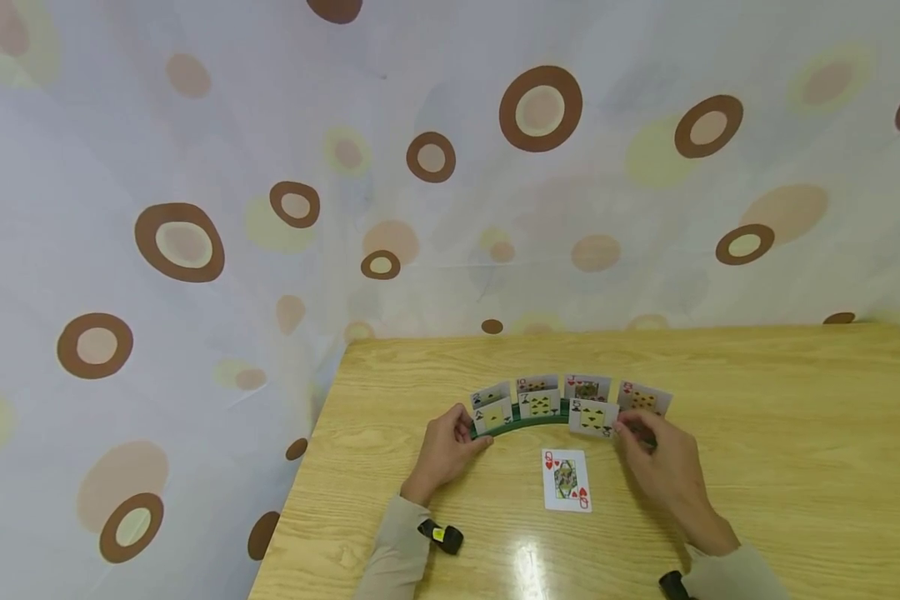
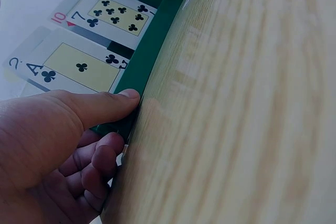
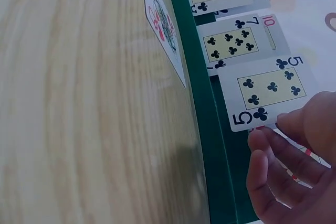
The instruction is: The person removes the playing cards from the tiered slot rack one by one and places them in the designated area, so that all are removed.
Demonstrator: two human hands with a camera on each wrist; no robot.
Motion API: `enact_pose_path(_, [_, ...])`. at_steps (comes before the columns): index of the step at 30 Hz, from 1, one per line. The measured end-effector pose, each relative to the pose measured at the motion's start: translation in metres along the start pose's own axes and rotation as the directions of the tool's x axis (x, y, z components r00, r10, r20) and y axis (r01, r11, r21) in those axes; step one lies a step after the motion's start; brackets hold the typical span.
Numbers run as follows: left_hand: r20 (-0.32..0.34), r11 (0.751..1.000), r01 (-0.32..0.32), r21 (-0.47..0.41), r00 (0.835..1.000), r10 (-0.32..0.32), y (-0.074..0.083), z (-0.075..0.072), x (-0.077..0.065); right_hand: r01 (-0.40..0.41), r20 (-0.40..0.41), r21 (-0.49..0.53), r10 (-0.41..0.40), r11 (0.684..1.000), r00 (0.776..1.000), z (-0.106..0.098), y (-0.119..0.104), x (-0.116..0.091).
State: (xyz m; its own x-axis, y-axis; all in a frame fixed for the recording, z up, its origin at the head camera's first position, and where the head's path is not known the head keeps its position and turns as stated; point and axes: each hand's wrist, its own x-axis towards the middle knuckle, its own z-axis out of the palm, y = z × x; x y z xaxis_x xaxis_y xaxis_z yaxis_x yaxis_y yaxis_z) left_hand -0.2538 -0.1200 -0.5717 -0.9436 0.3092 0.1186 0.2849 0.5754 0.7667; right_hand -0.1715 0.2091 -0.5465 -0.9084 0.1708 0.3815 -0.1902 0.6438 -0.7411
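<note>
Head view: the right hand (image 1: pixel 666 461) pinches the right edge of the five of clubs (image 1: pixel 592 417) at the curved green card holder (image 1: pixel 525 425); seating of its lower edge cannot be determined. The left hand (image 1: pixel 448 444) grips the holder's left end. The right hand partly hides a red-suited card (image 1: pixel 637 392); the queen of hearts (image 1: pixel 566 479) lies face up, unobstructed.

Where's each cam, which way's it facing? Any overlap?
Head: on head, forward and down at table, card rack; left hand, right hand, sleeves show.
Left wrist: on left wrist, along rack past ace of clubs; left hand shows.
Right wrist: on right wrist, at five of clubs; right hand shows, plus bit of left hand.
Both wrist views share the seven of clubs.
</note>
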Motion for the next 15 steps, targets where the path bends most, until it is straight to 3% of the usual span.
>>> enact_pose_path(10, [-0.002,1.0,0.009,0.005,1.0,-0.009,0.001,0.0,0.0,-0.023,0.097,0.085,0.015,0.996,0.995,-0.006,0.01,-0.007])
enact_pose_path(15, [0.004,1.0,0.028,-0.001,1.0,-0.028,0.001,0.0,0.0,-0.085,0.142,0.099,0.07,0.991,0.987,-0.012,0.011,-0.011])
